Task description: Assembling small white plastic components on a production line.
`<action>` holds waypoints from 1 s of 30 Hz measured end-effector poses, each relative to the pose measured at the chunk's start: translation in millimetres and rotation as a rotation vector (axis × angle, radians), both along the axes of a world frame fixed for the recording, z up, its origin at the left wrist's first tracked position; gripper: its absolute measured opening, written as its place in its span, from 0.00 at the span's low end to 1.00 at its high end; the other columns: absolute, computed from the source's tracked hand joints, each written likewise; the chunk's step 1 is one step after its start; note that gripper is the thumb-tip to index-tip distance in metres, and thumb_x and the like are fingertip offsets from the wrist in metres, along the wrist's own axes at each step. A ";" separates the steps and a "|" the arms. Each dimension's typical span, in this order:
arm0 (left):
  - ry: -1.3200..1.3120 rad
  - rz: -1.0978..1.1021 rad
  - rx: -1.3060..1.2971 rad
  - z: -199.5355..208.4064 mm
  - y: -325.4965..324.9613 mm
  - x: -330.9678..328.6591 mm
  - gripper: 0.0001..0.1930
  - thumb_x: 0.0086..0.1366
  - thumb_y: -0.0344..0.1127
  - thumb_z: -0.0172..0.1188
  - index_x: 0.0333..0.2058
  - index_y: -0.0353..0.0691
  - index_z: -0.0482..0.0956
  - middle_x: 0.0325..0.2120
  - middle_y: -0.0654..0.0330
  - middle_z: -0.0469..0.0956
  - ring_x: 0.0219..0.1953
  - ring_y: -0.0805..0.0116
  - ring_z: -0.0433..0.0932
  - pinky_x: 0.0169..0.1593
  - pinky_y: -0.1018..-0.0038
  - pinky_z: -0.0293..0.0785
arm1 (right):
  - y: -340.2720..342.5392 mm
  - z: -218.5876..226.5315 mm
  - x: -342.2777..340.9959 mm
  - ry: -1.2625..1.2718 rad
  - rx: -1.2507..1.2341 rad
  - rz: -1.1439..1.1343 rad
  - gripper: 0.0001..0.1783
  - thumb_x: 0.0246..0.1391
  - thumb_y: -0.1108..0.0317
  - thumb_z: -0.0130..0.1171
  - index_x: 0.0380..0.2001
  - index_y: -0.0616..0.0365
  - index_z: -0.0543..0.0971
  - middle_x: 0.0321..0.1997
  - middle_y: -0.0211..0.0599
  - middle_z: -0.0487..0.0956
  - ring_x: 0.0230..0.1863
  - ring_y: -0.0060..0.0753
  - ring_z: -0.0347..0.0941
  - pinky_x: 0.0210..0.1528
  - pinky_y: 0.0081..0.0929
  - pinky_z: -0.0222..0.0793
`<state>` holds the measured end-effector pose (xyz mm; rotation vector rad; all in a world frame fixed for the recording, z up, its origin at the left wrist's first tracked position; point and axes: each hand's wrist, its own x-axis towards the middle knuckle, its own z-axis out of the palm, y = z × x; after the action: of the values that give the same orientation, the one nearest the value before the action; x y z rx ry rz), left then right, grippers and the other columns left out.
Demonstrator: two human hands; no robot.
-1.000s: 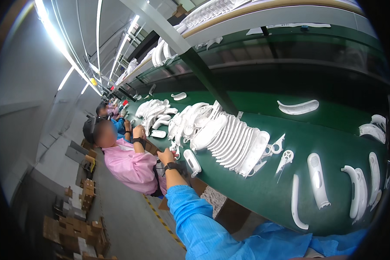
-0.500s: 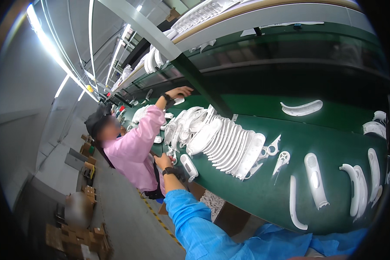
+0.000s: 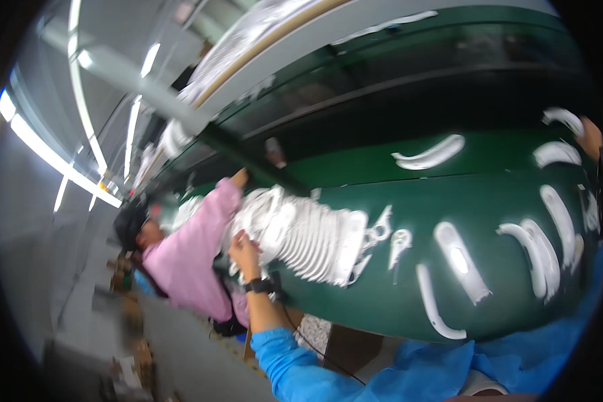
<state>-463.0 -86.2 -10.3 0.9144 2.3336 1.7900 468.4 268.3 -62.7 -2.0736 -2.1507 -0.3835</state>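
Note:
My left hand (image 3: pixel 244 253) is raised beside the near-left end of a heap of white plastic parts (image 3: pixel 264 218). Its fingers look bent but are smeared by motion, so I cannot make out anything in them. At the far right edge my right hand (image 3: pixel 589 139), partly cut off, closes on the end of a curved white plastic part (image 3: pixel 563 119). Just below that lies another curved white part (image 3: pixel 557 155) on the green table (image 3: pixel 355 305). A neat row of nested curved white parts (image 3: pixel 318 244) extends right from the heap.
A person in a pink top (image 3: pixel 187 264) reaches over the table at left. Single white shells (image 3: pixel 461 261) and a slim curved strip (image 3: pixel 434 305) lie at right. A green post (image 3: pixel 254 157) rises behind the heap. Under the near edge is a box of white pieces (image 3: pixel 313 333).
The view has turned to the right. My left hand has risen from the table's edge to beside the heap. My right hand has come into view at the right edge, at a curved white part.

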 end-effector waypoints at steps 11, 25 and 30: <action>0.160 -0.793 -0.348 0.5 201.7 205.8 0.15 0.66 0.37 0.57 0.44 0.31 0.78 0.24 0.57 0.82 0.26 0.74 0.79 0.30 0.78 0.73 | -56.3 73.0 -179.2 0.188 -0.007 0.543 0.25 0.36 0.52 0.72 0.35 0.59 0.82 0.36 0.44 0.80 0.37 0.50 0.78 0.41 0.41 0.74; 1.049 -0.909 -0.675 -66.2 300.2 369.1 0.14 0.60 0.41 0.59 0.40 0.39 0.80 0.39 0.49 0.81 0.42 0.49 0.80 0.45 0.55 0.74 | -128.1 25.2 -248.9 0.037 -0.181 0.899 0.25 0.46 0.45 0.65 0.30 0.60 0.78 0.29 0.39 0.78 0.32 0.45 0.77 0.31 0.40 0.72; 0.742 -0.845 -0.487 -42.2 290.6 369.9 0.09 0.62 0.36 0.56 0.34 0.39 0.81 0.33 0.46 0.81 0.35 0.44 0.80 0.40 0.53 0.76 | -126.8 24.3 -233.9 0.121 -0.236 0.906 0.26 0.54 0.44 0.58 0.28 0.59 0.80 0.27 0.39 0.77 0.29 0.45 0.76 0.29 0.40 0.71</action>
<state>-93.1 204.4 -52.5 2.2354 1.9546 0.5646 234.5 141.5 -38.4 -0.9463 -2.8323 0.1086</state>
